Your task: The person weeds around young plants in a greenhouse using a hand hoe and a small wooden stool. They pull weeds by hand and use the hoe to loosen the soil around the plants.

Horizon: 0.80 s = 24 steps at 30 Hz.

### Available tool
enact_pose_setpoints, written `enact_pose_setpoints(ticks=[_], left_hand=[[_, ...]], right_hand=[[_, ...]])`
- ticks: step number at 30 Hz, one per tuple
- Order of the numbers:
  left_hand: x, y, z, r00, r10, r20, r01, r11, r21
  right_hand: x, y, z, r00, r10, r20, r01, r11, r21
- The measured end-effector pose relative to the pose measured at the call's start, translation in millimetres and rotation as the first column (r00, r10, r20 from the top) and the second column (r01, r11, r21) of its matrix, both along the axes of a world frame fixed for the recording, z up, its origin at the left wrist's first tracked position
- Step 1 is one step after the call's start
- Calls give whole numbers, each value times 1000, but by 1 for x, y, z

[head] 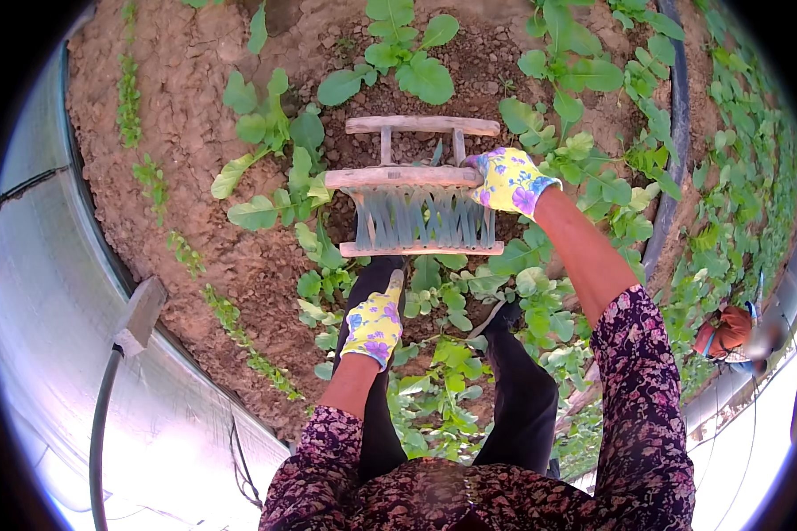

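My right hand (511,180), in a yellow glove with purple and blue flowers, is shut on the right end of the upper seat bar of a small wooden folding stool (405,177). Greenish strips are strung between that bar and a lower wooden bar; two short posts and another bar stand beyond. In a matching glove, my left hand (374,325) rests by my left knee, below the stool and apart from it; whether its fingers hold anything is unclear. Leafy green plants (425,76) grow around the stool.
Brown soil (192,113) lies to the left, with a row of small seedlings (236,328). Plastic sheeting (53,252) and a block on a bent pole (139,315) border it. A dark hose (681,119) runs along the right; another person (730,335) is at far right.
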State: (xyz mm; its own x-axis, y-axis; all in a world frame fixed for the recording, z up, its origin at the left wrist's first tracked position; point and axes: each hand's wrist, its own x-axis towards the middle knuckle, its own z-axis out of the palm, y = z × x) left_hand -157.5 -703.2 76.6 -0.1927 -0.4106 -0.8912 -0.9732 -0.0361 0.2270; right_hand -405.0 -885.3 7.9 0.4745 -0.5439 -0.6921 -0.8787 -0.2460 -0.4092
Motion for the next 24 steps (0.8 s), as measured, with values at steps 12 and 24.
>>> enact_pose_setpoints(ticks=[12,24], left_hand=[[7,-16,4,999,-16,-31,18,999,44],[20,-21,26,990,-114,-83,112,993,-35]], right_hand=[[-38,-58,-28,946,-309,-101,325,909,262],[-54,-72,-37,913,-366,-182,362,931,-53]])
